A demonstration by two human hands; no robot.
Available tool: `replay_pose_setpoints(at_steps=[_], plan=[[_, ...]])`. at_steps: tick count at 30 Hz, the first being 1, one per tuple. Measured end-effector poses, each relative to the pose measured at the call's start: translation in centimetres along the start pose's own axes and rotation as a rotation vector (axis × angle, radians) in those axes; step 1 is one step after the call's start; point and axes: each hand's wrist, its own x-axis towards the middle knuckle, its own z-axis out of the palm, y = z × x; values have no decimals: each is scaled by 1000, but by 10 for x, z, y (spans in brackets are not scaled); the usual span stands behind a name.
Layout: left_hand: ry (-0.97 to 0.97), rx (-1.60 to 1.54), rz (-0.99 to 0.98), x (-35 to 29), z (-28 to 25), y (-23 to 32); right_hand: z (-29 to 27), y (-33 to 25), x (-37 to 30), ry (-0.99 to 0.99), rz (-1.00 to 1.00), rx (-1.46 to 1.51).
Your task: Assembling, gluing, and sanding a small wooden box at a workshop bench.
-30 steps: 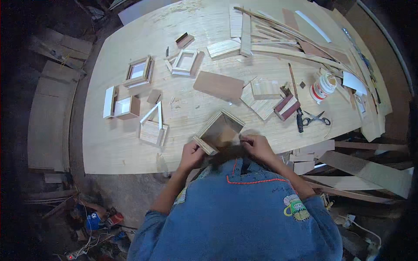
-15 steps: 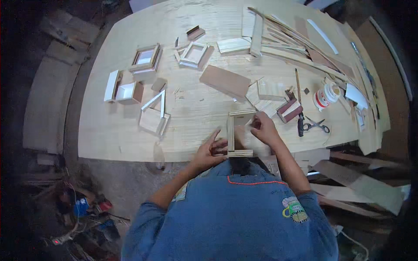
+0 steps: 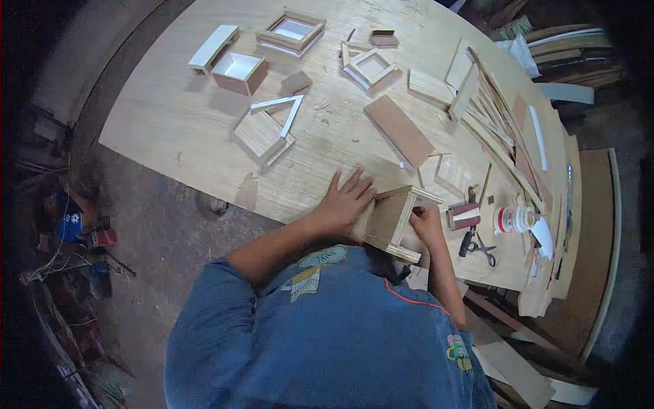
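A small wooden box, open on its right side, stands at the near edge of the table in front of my body. My left hand is open, fingers spread over the tabletop, its thumb side against the box's left wall. On the open side, my right hand has its fingers curled together at the box's light wood edge. Whatever is between those fingertips is too small or hidden to make out. Just right of that hand lies a dark red block with a pale stripe.
Scissors and a white glue jar are at the right. A brown flat board lies beyond the box. Small frames, a white-lined box and wood strips spread across the far table.
My view has swung, so the table appears tilted. The box has turned, showing its brown left wall. My left hand has flattened and spread beside it; my right hand stays at the open side.
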Motion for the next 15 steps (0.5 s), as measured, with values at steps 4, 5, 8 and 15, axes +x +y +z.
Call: replay_pose_setpoints(at_steps=[4,5,8,15], plan=[[31,-12,36,2,4,4,6,21,2,58,-53,-66],[49,-4,44,3,6,3,7,24,2,101,-87,-47],[58,48,66,2,15,-3,7,25,0,62,7,-178],[-27,62,37,6,8,1,23,26,-10,356,-181,4]])
